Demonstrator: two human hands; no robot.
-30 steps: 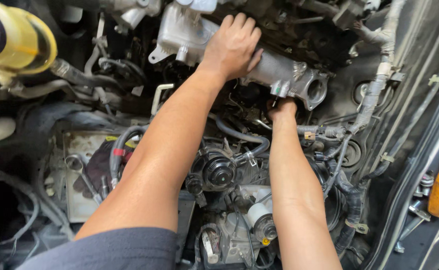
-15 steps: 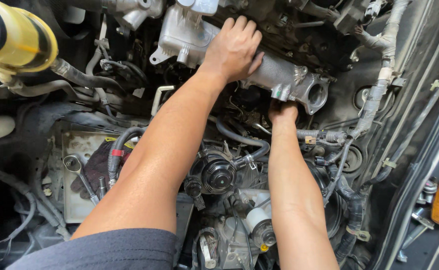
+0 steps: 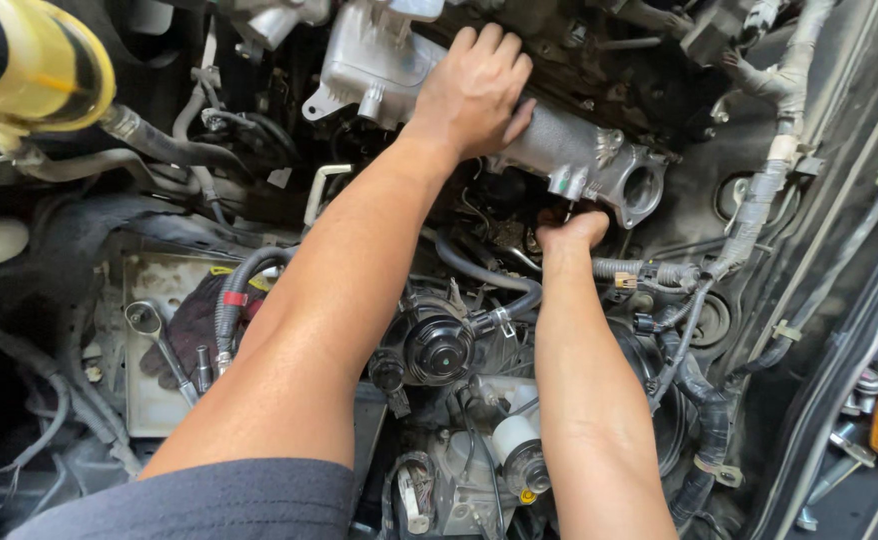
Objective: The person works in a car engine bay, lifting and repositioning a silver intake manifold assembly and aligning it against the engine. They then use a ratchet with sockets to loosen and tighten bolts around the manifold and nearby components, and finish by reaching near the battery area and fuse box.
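Now your left hand (image 3: 474, 85) lies flat, fingers spread, pressing on top of the grey metal manifold (image 3: 569, 150) that sits across the engine bay. Your right hand (image 3: 571, 230) reaches up beneath it, fingers hidden, so its grip cannot be told. A wrench (image 3: 159, 345) lies well apart at the left.

Head camera looks steeply down, close over engine bay (image 3: 439, 350).

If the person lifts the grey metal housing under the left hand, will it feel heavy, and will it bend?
The housing looks like thick cast metal, so probably rigid and fairly heavy. Its ribbed surface should give the left hand decent grip. It may snag on hoses crowding beneath.
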